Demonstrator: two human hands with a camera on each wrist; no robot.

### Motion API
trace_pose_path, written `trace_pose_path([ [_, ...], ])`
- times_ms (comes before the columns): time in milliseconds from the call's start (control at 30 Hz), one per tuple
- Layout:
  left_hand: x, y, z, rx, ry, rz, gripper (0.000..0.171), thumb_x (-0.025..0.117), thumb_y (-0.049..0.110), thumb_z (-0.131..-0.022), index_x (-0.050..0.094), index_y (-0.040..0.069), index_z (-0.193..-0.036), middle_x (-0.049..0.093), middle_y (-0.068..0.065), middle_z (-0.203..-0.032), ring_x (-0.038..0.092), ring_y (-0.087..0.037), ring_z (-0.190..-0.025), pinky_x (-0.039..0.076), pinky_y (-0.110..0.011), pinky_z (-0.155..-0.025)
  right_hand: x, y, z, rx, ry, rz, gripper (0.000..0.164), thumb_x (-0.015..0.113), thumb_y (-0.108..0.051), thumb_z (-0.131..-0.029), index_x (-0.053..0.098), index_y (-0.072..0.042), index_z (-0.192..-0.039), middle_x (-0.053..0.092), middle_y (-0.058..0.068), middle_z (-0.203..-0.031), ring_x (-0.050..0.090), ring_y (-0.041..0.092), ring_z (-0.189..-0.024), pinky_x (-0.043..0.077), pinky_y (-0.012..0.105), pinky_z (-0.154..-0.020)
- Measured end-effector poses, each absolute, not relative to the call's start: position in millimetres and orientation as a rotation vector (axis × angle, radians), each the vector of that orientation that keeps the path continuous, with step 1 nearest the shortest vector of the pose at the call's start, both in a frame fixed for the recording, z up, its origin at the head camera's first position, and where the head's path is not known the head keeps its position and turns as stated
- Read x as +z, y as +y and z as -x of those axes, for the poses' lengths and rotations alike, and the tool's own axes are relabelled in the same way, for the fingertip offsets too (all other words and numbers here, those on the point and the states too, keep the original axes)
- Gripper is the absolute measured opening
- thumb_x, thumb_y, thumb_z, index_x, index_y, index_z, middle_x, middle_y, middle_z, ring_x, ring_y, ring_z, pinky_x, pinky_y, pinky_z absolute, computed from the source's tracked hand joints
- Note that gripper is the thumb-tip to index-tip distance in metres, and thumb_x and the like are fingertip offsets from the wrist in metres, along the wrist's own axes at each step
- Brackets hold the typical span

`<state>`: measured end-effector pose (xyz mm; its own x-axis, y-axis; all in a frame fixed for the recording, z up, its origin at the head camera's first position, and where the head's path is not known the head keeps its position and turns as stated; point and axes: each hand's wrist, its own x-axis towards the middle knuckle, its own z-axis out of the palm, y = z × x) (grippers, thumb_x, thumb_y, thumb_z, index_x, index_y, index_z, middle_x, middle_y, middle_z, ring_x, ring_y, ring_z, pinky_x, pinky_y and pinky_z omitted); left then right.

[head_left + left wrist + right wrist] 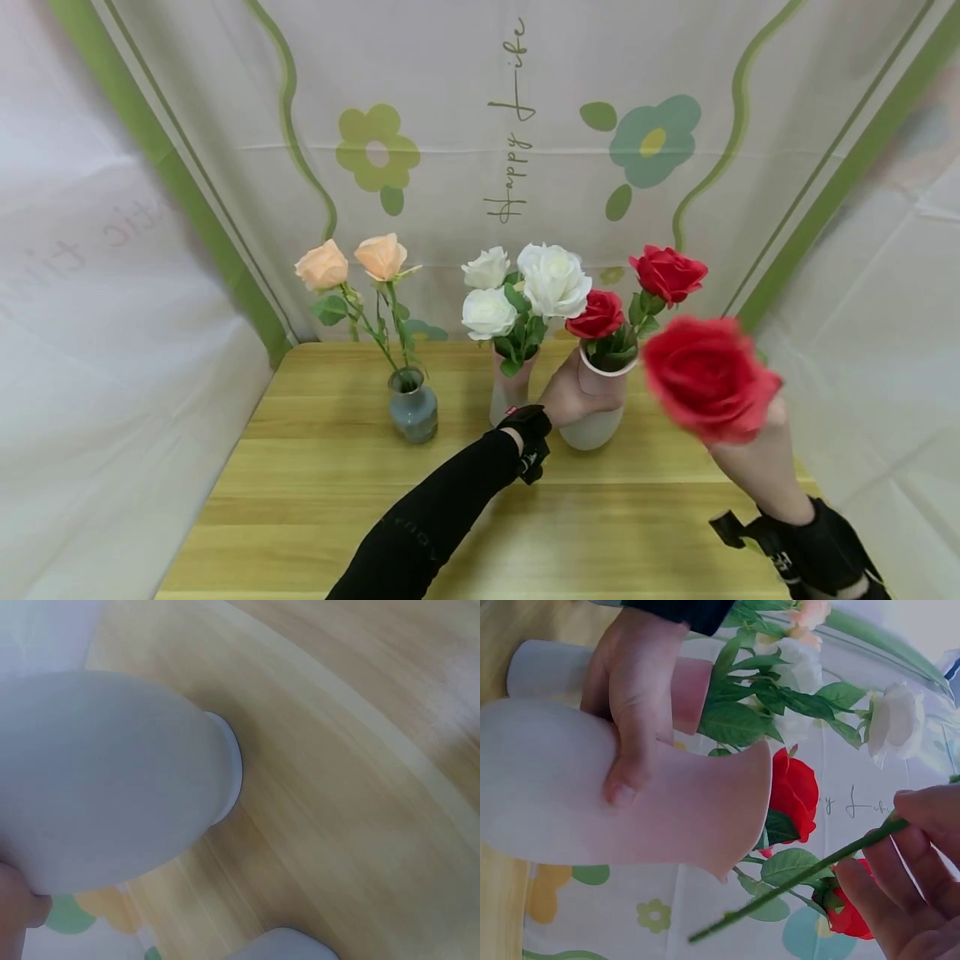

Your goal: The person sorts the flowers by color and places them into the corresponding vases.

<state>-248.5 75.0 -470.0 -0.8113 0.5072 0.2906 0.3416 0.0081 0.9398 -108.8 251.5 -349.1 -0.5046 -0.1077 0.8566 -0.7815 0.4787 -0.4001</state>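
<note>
My left hand (572, 393) grips the neck of a pink-and-white vase (594, 430), its thumb lying along the side in the right wrist view. Two red roses (669, 273) with green leaves stand in that vase. Off to its right, my right hand (757, 462) holds another red rose (708, 379), blurred in the head view. In the right wrist view its green stem (795, 879) is pinched between thumb and fingers, the cut end pointing toward the vase mouth. The left wrist view shows the vase's pale lower body (112, 780) and its base on the table.
Just left of the held vase is a slimmer pink-and-white vase (508, 398) with several white roses (555, 279). Farther left, a small blue-grey vase (414, 412) holds two peach roses (382, 256). The wooden table (315, 492) meets a printed cloth backdrop (450, 83).
</note>
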Motion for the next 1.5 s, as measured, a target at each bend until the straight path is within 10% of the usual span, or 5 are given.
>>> trace_pose_path([
  [67,-477.6,78.4,253.7,1.913,2.151,-0.907,0.097,0.085,0.012,-0.078,0.024,0.021,-0.153,0.045,0.008,-0.141,0.046,-0.005,-0.124,0.039,-0.026,-0.103,-343.8,250.1,108.6,1.154,-1.976,-0.740,0.009,0.061,0.011,-0.091,0.058,0.017,-0.098,0.061,0.020,-0.090,0.061,0.018,-0.085,0.052,0.024,-0.078],
  [133,-482.8,80.5,256.8,1.909,2.164,-0.900,0.098,0.086,0.015,-0.078,0.024,0.023,-0.153,0.045,0.009,-0.141,0.047,-0.005,-0.123,0.039,-0.026,-0.103,-340.5,250.4,108.6,1.303,-2.008,-0.731,0.039,0.067,0.028,-0.077,0.055,0.019,-0.113,0.060,0.023,-0.105,0.061,0.022,-0.101,0.051,0.029,-0.088],
  [233,-486.0,81.6,258.2,1.896,2.185,-0.887,0.097,0.087,0.018,-0.077,0.026,0.022,-0.152,0.046,0.010,-0.139,0.048,-0.005,-0.121,0.040,-0.027,-0.101,-342.2,255.6,110.0,1.310,-2.022,-0.750,0.035,0.058,0.034,-0.078,0.054,0.020,-0.111,0.057,0.024,-0.107,0.059,0.022,-0.103,0.049,0.032,-0.092],
  [733,-484.8,79.8,256.1,1.849,2.222,-0.880,0.099,0.087,0.017,-0.076,0.024,0.025,-0.152,0.046,0.010,-0.139,0.048,-0.005,-0.122,0.039,-0.027,-0.103,-346.4,278.4,129.9,1.863,-1.779,-0.750,0.027,0.044,0.019,-0.097,0.040,0.023,-0.124,0.052,0.033,-0.113,0.060,0.033,-0.103,0.049,0.040,-0.090],
  [1500,-484.1,80.1,258.0,1.894,2.193,-0.887,0.099,0.088,0.017,-0.075,0.026,0.025,-0.152,0.046,0.011,-0.139,0.048,-0.005,-0.121,0.039,-0.027,-0.103,-350.7,264.7,153.5,1.874,-1.536,-0.615,0.024,0.049,0.016,-0.096,0.043,0.022,-0.118,0.055,0.033,-0.107,0.063,0.036,-0.098,0.052,0.044,-0.087],
])
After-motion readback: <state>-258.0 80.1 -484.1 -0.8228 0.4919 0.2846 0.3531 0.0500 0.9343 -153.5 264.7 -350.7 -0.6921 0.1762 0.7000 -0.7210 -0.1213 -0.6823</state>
